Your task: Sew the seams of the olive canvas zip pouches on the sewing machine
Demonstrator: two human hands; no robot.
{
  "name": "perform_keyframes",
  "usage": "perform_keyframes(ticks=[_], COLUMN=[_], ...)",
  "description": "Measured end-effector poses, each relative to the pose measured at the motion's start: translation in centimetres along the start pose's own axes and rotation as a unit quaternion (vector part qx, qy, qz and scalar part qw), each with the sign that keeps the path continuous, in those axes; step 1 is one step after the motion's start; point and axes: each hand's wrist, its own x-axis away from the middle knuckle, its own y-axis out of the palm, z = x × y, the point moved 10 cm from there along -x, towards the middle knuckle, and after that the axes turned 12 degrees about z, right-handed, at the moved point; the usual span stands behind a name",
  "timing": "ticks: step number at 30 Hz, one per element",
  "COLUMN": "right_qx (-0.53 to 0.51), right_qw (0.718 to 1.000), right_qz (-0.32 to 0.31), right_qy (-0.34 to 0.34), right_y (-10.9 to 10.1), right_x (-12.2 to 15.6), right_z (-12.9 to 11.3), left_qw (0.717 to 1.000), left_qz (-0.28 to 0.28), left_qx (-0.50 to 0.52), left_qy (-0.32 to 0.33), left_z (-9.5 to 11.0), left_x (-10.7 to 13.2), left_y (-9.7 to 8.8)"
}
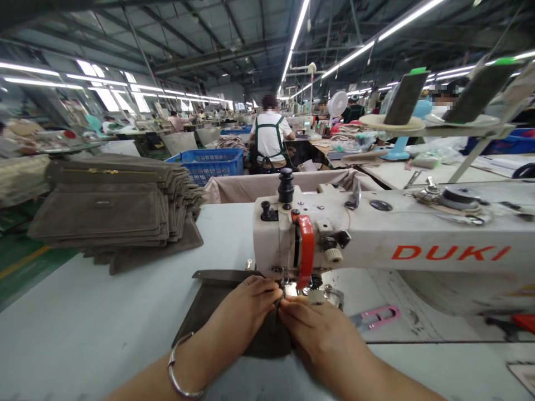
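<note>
A dark brown fabric piece (211, 298) lies on the white table under the head of a white sewing machine (376, 239) marked DUKI. My left hand (244, 312) rests on the fabric with its fingers bent and pinched at the needle area. My right hand (315, 328) lies beside it, fingertips pressed on the same fabric just below the presser foot (298, 287). Both hands meet at the needle. A metal bangle (178, 367) circles my left wrist.
A tall stack of brown fabric panels (117, 203) sits at the table's left. Pink thread snips (376, 316) lie right of my hands. A blue crate (209, 162) and a person in a white shirt (271, 136) stand beyond the table. Thread cones (407, 97) rise at the right.
</note>
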Motion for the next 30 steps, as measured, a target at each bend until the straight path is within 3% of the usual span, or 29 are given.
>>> perform_keyframes(ticks=[8, 16, 21, 30], right_qx=[-0.006, -0.008, -0.010, -0.005], right_qw=[1.000, 1.000, 1.000, 1.000], right_qz=[-0.019, 0.001, 0.006, 0.018], right_qy=[-0.007, -0.014, 0.002, -0.001], right_y=[0.1, 0.0, -0.4, -0.5], right_x=[0.5, 0.6, 0.1, -0.2], right_z=[0.2, 0.0, -0.1, -0.3], left_qw=[0.998, 0.999, 0.999, 0.999], left_qz=[-0.024, 0.010, 0.032, 0.012], left_qx=[-0.056, -0.036, -0.013, 0.047], left_qy=[-0.006, 0.025, 0.007, 0.000], left_z=[0.9, 1.4, 1.1, 0.2], left_x=[0.4, 0.0, -0.1, 0.1], left_y=[0.6, -0.5, -1.0, -0.3])
